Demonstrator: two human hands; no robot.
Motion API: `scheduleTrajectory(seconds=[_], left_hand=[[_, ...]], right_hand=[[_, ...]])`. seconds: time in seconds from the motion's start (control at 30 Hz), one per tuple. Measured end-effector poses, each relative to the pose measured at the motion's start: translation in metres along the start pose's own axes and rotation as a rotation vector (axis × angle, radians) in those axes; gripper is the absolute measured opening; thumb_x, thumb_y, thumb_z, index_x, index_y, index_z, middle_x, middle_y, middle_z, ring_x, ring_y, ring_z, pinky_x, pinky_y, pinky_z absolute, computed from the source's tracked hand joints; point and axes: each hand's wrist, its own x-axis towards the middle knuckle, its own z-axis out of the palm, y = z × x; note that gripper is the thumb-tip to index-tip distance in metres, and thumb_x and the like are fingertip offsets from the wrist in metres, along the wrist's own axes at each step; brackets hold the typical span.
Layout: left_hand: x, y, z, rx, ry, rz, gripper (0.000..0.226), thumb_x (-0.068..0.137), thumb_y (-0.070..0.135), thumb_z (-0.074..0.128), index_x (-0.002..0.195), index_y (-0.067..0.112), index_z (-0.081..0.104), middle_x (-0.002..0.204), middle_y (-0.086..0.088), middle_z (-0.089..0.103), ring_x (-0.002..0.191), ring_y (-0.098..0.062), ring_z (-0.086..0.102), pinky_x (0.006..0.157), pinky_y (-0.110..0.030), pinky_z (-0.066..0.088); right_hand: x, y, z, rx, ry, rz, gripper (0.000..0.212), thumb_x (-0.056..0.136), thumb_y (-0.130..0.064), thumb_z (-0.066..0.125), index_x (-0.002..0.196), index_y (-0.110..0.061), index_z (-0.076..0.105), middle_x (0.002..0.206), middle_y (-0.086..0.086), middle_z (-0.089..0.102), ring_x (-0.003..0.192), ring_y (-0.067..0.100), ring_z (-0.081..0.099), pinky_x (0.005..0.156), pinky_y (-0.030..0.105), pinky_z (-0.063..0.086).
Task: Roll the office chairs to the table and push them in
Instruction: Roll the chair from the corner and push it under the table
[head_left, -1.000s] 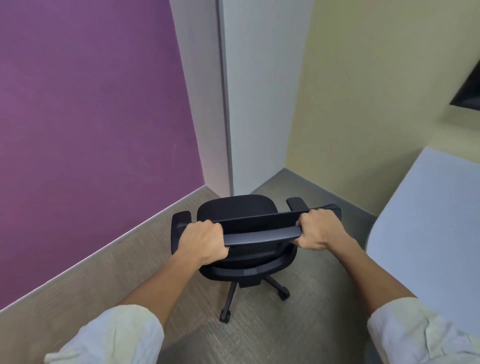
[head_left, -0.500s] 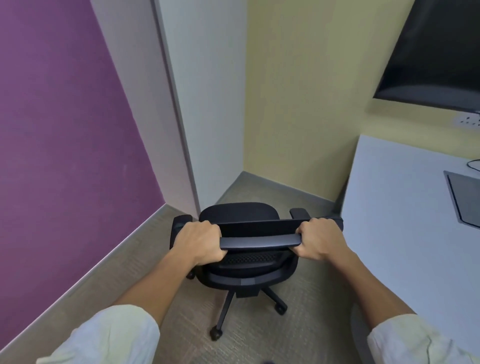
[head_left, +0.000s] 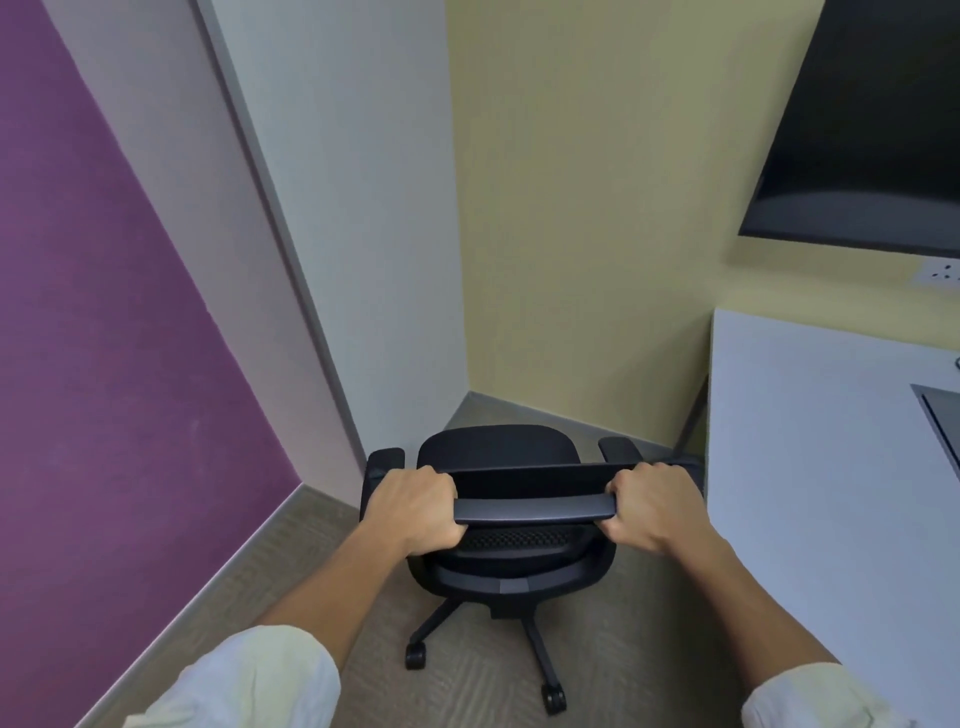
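Note:
A black office chair (head_left: 498, 452) with armrests and a wheeled base stands on the carpet right in front of me, seen from behind and above. My left hand (head_left: 415, 512) grips the left end of its backrest top bar. My right hand (head_left: 652, 512) grips the right end of the same bar. The white table (head_left: 810, 467) is at the right; its left edge is close beside the chair's right armrest.
A purple wall (head_left: 104, 338) runs along the left, a white column (head_left: 353, 234) and a yellow wall (head_left: 597, 208) close the corner ahead. A dark screen (head_left: 878, 130) hangs above the table, a wall socket (head_left: 940, 273) below it. A grey panel (head_left: 943, 421) sits in the tabletop.
My view and the chair have swung to the right; the table and the screen have come further into view. Both hands keep their grip on the backrest.

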Motion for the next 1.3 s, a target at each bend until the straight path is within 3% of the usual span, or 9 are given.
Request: scheduleTrajectory(seconds=[0.23, 0.4, 0.53, 0.73, 0.87, 1.03, 1.3], left_hand=[[0.098, -0.029, -0.004, 0.018, 0.005, 0.076, 0.024, 0.076, 0.042, 0.052, 0.064, 0.021, 0.058, 0.057, 0.007, 0.05, 0.058, -0.021, 0.053, 0.056, -0.031, 0.04], [0.159, -0.058, -0.007, 0.03, 0.017, 0.174, 0.023, 0.077, 0.04, 0.053, 0.067, 0.021, 0.06, 0.059, 0.006, 0.052, 0.058, -0.02, 0.056, 0.054, -0.03, 0.043], [0.205, -0.088, -0.012, 0.043, 0.033, 0.268, 0.02, 0.079, 0.039, 0.053, 0.067, 0.024, 0.056, 0.062, 0.005, 0.051, 0.064, -0.025, 0.06, 0.059, -0.033, 0.047], [0.254, -0.149, -0.016, 0.085, 0.029, 0.435, 0.022, 0.078, 0.037, 0.055, 0.062, 0.022, 0.051, 0.058, 0.005, 0.05, 0.057, -0.023, 0.053, 0.053, -0.032, 0.039], [0.272, -0.194, -0.021, 0.123, 0.004, 0.523, 0.018, 0.073, 0.029, 0.055, 0.058, 0.02, 0.049, 0.055, 0.003, 0.048, 0.05, -0.019, 0.049, 0.047, -0.029, 0.033], [0.282, -0.235, -0.018, 0.14, 0.009, 0.593, 0.013, 0.069, 0.027, 0.053, 0.063, 0.017, 0.058, 0.055, 0.003, 0.052, 0.052, -0.018, 0.054, 0.047, -0.028, 0.041], [0.25, -0.277, -0.013, 0.14, 0.0, 0.672, 0.012, 0.066, 0.027, 0.053, 0.057, 0.022, 0.048, 0.054, 0.005, 0.05, 0.05, -0.017, 0.05, 0.047, -0.027, 0.036]], right_hand=[[0.069, 0.023, 0.005, 0.04, -0.011, 0.103, 0.036, 0.072, -0.053, 0.045, 0.073, -0.026, 0.069, 0.063, -0.006, 0.064, 0.06, 0.02, 0.062, 0.058, 0.029, 0.051], [0.106, 0.018, 0.004, 0.013, -0.006, 0.197, 0.03, 0.07, -0.05, 0.047, 0.064, -0.024, 0.063, 0.057, -0.004, 0.054, 0.056, 0.025, 0.059, 0.052, 0.028, 0.038], [0.136, 0.002, 0.003, 0.046, -0.005, 0.302, 0.031, 0.072, -0.05, 0.049, 0.063, -0.024, 0.063, 0.057, -0.003, 0.055, 0.053, 0.025, 0.051, 0.053, 0.029, 0.038], [0.171, -0.052, -0.002, 0.061, -0.037, 0.505, 0.029, 0.07, -0.049, 0.05, 0.063, -0.024, 0.063, 0.056, -0.004, 0.057, 0.052, 0.024, 0.055, 0.056, 0.031, 0.049], [0.189, -0.103, -0.006, 0.058, -0.035, 0.592, 0.029, 0.068, -0.049, 0.051, 0.06, -0.023, 0.059, 0.058, -0.001, 0.061, 0.054, 0.027, 0.058, 0.052, 0.03, 0.043], [0.196, -0.156, -0.014, 0.076, -0.008, 0.683, 0.03, 0.069, -0.048, 0.052, 0.058, -0.02, 0.054, 0.057, 0.0, 0.059, 0.052, 0.028, 0.054, 0.051, 0.03, 0.041], [0.179, -0.234, -0.03, 0.101, -0.007, 0.769, 0.026, 0.071, -0.045, 0.051, 0.065, -0.021, 0.06, 0.062, 0.001, 0.06, 0.055, 0.027, 0.05, 0.053, 0.032, 0.04]])
